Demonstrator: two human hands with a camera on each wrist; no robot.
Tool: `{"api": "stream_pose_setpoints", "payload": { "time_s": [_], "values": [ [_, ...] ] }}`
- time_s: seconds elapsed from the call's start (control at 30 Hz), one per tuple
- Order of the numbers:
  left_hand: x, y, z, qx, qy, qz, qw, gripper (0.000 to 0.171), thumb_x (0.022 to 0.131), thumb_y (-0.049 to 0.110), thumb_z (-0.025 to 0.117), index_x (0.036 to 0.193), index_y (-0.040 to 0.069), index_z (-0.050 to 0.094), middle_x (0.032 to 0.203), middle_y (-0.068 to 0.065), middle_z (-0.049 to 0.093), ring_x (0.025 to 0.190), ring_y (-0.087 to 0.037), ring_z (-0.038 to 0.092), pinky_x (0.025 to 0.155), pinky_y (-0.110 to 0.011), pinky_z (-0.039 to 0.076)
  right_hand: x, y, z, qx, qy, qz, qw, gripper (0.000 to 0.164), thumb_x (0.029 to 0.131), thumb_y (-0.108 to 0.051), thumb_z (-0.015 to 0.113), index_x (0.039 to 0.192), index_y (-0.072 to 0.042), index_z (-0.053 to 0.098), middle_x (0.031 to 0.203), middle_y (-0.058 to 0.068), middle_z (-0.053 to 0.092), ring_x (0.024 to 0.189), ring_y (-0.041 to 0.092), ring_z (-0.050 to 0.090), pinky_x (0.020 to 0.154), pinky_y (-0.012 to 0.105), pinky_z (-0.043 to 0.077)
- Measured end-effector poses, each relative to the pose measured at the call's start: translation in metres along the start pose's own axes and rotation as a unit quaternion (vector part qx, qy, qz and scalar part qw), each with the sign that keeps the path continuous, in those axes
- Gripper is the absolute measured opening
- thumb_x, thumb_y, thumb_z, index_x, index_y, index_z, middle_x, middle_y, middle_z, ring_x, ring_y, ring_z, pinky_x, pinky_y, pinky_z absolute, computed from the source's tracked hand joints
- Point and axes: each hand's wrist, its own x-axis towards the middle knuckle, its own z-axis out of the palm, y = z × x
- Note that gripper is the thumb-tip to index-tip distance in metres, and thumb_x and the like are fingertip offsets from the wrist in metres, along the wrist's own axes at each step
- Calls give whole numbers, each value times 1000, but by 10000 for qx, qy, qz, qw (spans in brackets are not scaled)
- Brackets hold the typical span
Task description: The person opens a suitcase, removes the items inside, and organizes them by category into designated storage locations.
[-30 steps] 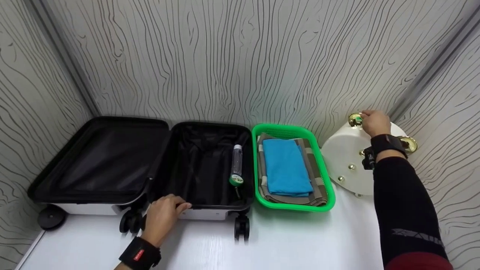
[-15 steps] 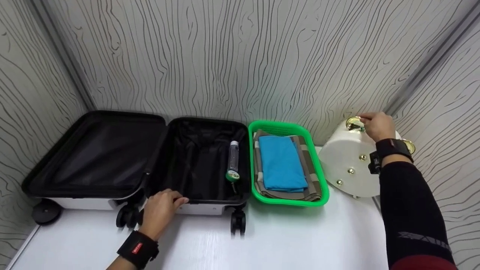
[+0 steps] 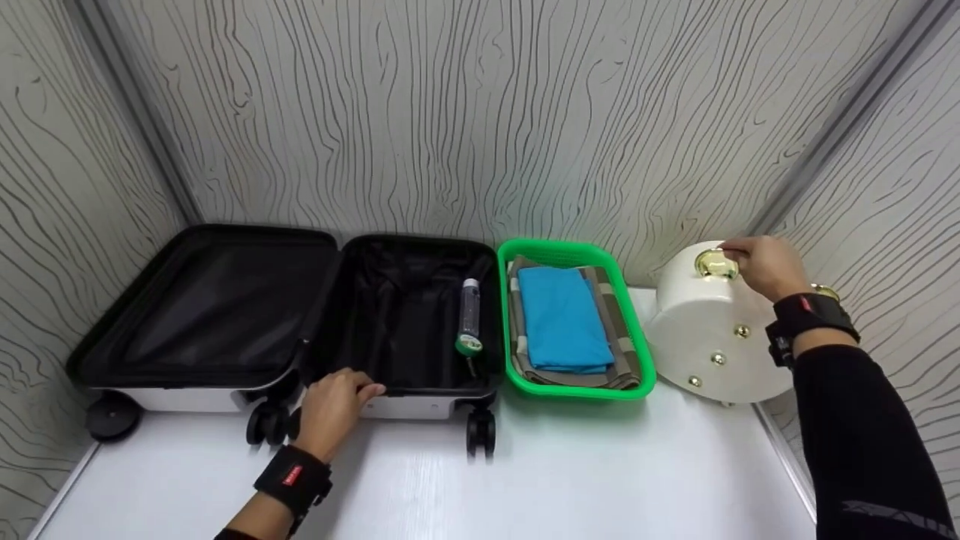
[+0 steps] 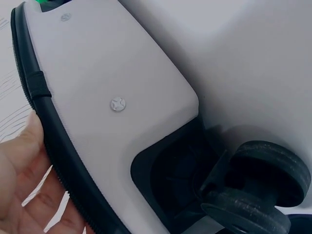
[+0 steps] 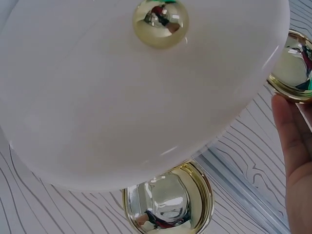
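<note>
My left hand [image 3: 335, 411] grips the zipped front rim of an open suitcase [image 3: 429, 407], its thumb lying along the edge in the left wrist view. A clear bottle [image 3: 470, 311] with a green end lies inside the suitcase's right half. To the right stands a white rounded body [image 3: 679, 319] with gold knobs [image 3: 718, 358] on its face. My right hand [image 3: 772, 266] pinches the rim of a shiny gold cup-shaped part [image 3: 712, 264] at its top. In the right wrist view the fingertips are right at that rim, and a second gold cup [image 5: 168, 200] shows lower down.
Between suitcase and white body sits a green basket [image 3: 574, 392], holding a folded blue cloth [image 3: 564, 319] over brown checked cloth [image 3: 626, 330]. The suitcase's lid half [image 3: 214, 307] lies open at left. Patterned walls [image 3: 450, 112] enclose the white surface [image 3: 555, 472] on three sides.
The white body has shifted slightly right and towards me, away from the basket, with my right hand on its gold cup. My left hand stays on the suitcase rim.
</note>
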Motion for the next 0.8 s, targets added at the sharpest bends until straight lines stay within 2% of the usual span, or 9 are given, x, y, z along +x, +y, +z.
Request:
{"api": "stream_pose_setpoints", "payload": {
  "time_s": [0.13, 0.27, 0.47, 0.63, 0.8],
  "values": [
    [0, -1, -1, -33, 41, -8, 10000, 17, 82, 26, 79, 79, 9, 77, 66, 2, 58, 59, -18, 58, 56, -40, 50, -16, -5, -2, 60, -62, -126, 9999, 23, 99, -7, 55, 115, 3, 69, 108, 29, 66, 95, 47, 61, 77, 54, 44],
    [-2, 0, 0, -65, 29, 22, 10000, 17, 83, 25, 79, 80, 9, 77, 67, 1, 59, 61, -21, 60, 58, -44, 50, -34, -9, -8, 153, -205, -45, 9997, 25, 100, -6, 53, 117, 3, 68, 111, 29, 65, 98, 45, 60, 76, 51, 42],
    [-3, 0, 2, -81, -38, -19, 10000, 18, 83, 26, 78, 81, 9, 77, 68, -1, 61, 65, -26, 63, 62, -47, 51, -55, -14, -14, 141, -347, 12, 9993, 24, 98, -4, 54, 117, 2, 68, 113, 29, 64, 101, 47, 58, 80, 55, 43],
    [-4, 1, 1, -91, -80, -125, 9998, 18, 83, 26, 78, 80, 8, 77, 68, -1, 60, 65, -26, 62, 61, -47, 51, -67, -20, -20, 87, -429, -144, 9989, 23, 97, -3, 56, 115, 1, 69, 111, 28, 65, 103, 50, 58, 83, 59, 43],
    [-5, 3, 2, -75, 13, -49, 10000, 18, 83, 24, 78, 79, 7, 76, 68, -2, 60, 65, -26, 62, 61, -47, 51, -80, -29, -28, 3, -708, -374, 9968, 20, 97, -3, 57, 112, 2, 68, 107, 26, 67, 101, 48, 60, 83, 60, 44]
  ]
}}
